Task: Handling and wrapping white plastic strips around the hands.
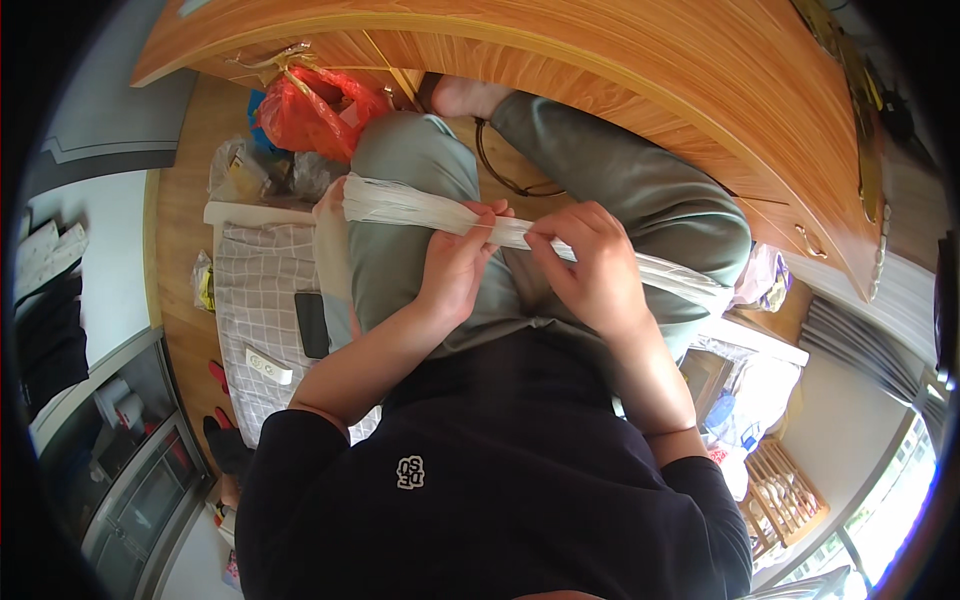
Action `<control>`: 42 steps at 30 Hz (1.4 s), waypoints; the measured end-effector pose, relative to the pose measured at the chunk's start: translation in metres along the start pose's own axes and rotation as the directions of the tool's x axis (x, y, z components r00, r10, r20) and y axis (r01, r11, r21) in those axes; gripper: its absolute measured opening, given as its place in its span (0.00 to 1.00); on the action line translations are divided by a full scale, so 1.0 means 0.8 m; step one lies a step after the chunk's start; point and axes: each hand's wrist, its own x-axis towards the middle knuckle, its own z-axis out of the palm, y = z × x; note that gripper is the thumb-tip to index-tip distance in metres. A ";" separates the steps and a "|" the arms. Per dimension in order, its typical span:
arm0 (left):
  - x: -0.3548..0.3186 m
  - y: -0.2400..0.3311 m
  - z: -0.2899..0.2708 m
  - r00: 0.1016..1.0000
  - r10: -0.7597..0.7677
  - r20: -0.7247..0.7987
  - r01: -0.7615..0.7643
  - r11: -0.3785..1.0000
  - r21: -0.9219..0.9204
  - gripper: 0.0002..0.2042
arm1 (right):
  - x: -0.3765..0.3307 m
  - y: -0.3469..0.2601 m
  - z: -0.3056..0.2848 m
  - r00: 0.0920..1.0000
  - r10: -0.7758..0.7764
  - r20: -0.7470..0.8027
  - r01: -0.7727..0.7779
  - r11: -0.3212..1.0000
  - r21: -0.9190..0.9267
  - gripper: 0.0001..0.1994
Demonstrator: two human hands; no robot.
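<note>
A long, flat bundle of white strands (400, 203) stretches across my lap, from my left knee over to my right thigh. It could be string or thin plastic strips; the exact kind is not clear. My left hand (455, 262) is closed around its middle, thumb on top and palm turned up. Close by on the right, my right hand (596, 262) pinches the same bundle with bent fingers. Between the two hands a short length of the strands shows, drawn narrow. Past my right hand the bundle fans out over the grey-green trousers (640, 180).
A wooden desk (620, 50) curves across the far side above my legs. Left of my knee are a red plastic bag (320, 110) and clear bags. On the checked cloth (260, 310) at my left lie a dark phone (311, 325) and a white power strip (268, 366).
</note>
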 end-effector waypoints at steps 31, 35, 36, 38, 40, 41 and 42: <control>0.059 0.147 0.171 0.664 -0.553 0.503 -0.351 0.364 0.863 0.15 | 0.017 -0.010 -0.310 0.872 0.384 -0.303 0.206 0.275 0.939 0.17; 0.082 0.195 0.069 0.831 -0.409 0.377 -0.117 0.534 0.837 0.13 | -0.065 0.013 -0.381 0.881 0.249 -0.403 0.379 0.140 0.915 0.15; 0.081 0.209 0.057 0.865 -0.372 0.336 -0.105 0.521 0.847 0.12 | -0.063 -0.016 -0.352 0.450 0.522 -0.724 0.602 0.422 0.678 0.14; 0.070 0.237 0.033 0.904 -0.318 0.285 -0.090 0.510 0.855 0.12 | -0.142 0.052 -0.422 0.854 0.334 -0.399 0.488 -0.247 0.837 0.05; 0.064 0.260 0.023 0.959 -0.085 0.272 -0.242 0.262 0.934 0.11 | -0.175 0.064 -0.440 0.459 0.619 -0.637 0.686 0.209 0.697 0.06; 0.061 0.267 0.020 0.950 0.053 0.309 -0.309 0.310 0.899 0.11 | -0.178 0.064 -0.444 0.459 0.624 -0.632 0.690 0.197 0.696 0.06; 0.061 0.273 0.020 0.937 0.183 0.298 -0.348 0.414 0.841 0.13 | -0.180 0.064 -0.449 0.545 0.583 -0.602 0.761 -0.044 0.647 0.04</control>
